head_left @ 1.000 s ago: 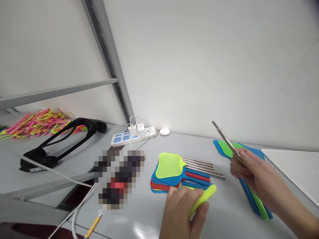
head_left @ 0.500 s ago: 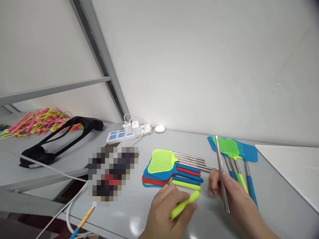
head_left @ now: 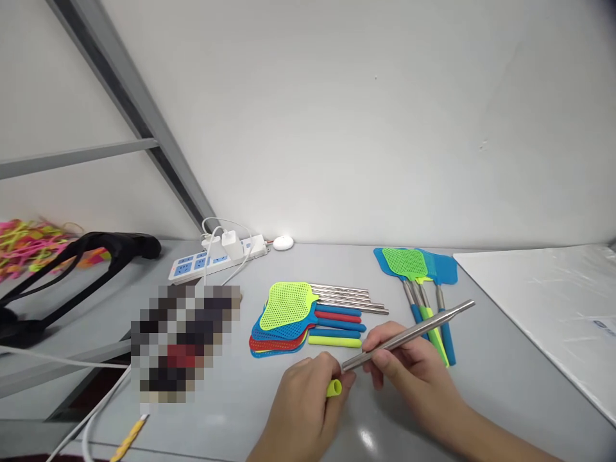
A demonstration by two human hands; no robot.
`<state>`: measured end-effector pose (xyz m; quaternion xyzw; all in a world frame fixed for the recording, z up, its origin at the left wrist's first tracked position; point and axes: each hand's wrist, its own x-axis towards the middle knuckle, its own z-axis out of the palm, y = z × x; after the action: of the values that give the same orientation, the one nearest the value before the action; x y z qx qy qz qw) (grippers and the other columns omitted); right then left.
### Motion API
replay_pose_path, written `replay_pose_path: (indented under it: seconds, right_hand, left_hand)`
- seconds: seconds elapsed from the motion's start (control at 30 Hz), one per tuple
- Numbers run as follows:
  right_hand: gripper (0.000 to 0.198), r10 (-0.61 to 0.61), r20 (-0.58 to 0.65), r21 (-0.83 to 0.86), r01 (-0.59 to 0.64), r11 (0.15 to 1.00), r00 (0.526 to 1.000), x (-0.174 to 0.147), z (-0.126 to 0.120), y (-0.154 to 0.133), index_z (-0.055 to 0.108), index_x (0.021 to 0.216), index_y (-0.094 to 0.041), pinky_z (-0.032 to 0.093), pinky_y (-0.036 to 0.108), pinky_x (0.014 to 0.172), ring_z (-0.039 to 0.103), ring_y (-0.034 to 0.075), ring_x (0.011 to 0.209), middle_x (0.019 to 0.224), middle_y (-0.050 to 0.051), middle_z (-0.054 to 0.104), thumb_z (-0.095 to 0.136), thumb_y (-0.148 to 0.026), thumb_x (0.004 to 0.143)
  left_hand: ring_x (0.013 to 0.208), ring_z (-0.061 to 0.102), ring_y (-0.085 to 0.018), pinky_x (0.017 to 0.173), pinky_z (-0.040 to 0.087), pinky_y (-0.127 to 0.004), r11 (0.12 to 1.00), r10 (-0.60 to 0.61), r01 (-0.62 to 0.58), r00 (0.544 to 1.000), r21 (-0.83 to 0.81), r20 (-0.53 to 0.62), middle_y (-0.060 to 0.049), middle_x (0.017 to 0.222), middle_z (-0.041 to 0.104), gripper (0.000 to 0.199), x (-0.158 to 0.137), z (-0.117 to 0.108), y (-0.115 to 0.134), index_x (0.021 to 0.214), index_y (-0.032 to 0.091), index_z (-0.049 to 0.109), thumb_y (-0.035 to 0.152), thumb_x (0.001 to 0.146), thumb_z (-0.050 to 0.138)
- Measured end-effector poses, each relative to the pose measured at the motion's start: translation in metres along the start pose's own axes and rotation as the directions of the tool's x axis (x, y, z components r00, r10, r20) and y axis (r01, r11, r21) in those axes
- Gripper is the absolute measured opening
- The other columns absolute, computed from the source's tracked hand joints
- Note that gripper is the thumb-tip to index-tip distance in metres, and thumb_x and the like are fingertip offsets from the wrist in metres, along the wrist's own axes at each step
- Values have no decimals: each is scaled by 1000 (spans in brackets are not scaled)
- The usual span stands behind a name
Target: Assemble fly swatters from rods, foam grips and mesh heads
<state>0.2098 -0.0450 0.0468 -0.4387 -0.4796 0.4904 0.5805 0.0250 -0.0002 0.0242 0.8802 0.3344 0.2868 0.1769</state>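
My left hand (head_left: 308, 398) is closed around a yellow-green handle sleeve (head_left: 334, 387), its hollow end facing right. In my right hand (head_left: 409, 369) is a silver metal tube (head_left: 414, 332), tilted up to the right. The tube's lower end is close by the fingers of my left hand; whether it touches them I cannot tell. Just beyond lie stacked fly swatter heads (head_left: 286, 308) in yellow-green, blue and red. Several bare metal tubes (head_left: 344, 296) and coloured handle sleeves (head_left: 337, 325) lie to their right. Behind my right hand rest fly swatters (head_left: 409, 263) with tubes and handles fitted.
A power strip (head_left: 219, 258) with white plugs and a small white device (head_left: 283, 242) sit near the wall. At left are a black strap-like frame (head_left: 110, 247), colourful strands (head_left: 38, 247), cables and a pixelated patch. White wrapped sheeting (head_left: 543, 301) covers the right side.
The metal tube has swung from near upright to a slant, its lower end now close to my left hand. The yellow-green sleeve has turned its open end rightward. The view has shifted right.
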Motion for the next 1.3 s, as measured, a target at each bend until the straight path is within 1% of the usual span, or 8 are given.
replay_pose_path:
  seconds: [0.17,0.57,0.7,0.8,0.87,0.97,1.1,1.3]
  right_hand:
    - [14,-6,31,-12,6,1000,999,-2,2,1,68,90,-23,49,26,58,57,13,63,80,2,60,66,-36,87]
    - [15,46,123,-323,-4,946,991,3,-1,-5,69,91,-23,48,33,76,58,19,84,88,4,64,61,-35,90]
    - [12,101,268,-360,3,933,958,8,4,-15,68,98,-27,47,32,78,57,19,87,93,3,63,62,-31,90]
    - [15,121,212,-385,-31,922,970,12,13,-33,65,102,-28,46,32,80,55,19,91,94,1,60,65,-30,87]
    - [18,94,158,-367,-30,930,983,15,22,-48,63,105,-29,45,32,83,55,19,95,97,1,59,63,-34,88]
    - [21,80,128,-227,-49,973,989,19,38,-65,63,100,-26,45,31,76,55,18,84,86,1,59,56,-44,93]
    - [33,94,91,-18,-93,996,991,19,58,-67,61,81,-23,37,27,57,42,12,55,55,-6,39,54,-53,92]
    - [47,52,34,-93,-49,994,998,18,78,-51,56,62,-20,29,25,49,34,10,48,47,-6,32,52,-57,91]
  left_hand:
    - [53,55,-14,50,35,-24,997,-68,66,997,49,38,4,64,60,17,3,0,-1,75,23,42,19,91,45]
    - [53,58,-17,48,32,-25,985,-166,169,974,-10,155,1,65,63,16,6,-1,3,74,24,44,18,89,42]
    - [63,63,-19,52,38,-26,973,-138,164,978,-165,159,-1,76,67,9,8,0,6,87,23,54,22,90,46]
    - [76,65,-21,61,45,-27,914,-149,187,980,-359,130,-4,88,69,17,10,1,13,99,23,58,25,94,42]
    - [76,64,-21,65,47,-29,862,-197,217,976,-458,91,-4,86,68,20,12,1,20,101,22,59,28,97,40]
    - [74,62,-20,70,49,-31,784,-260,235,965,-574,40,-4,83,67,22,15,4,30,104,20,60,29,97,42]
    - [84,64,-22,72,52,-32,724,-240,173,971,-667,-8,-8,92,68,26,15,9,36,108,16,63,22,97,40]
    - [97,63,-25,84,53,-37,768,-271,154,957,-621,-98,-11,104,66,27,1,5,36,116,18,60,20,90,52]
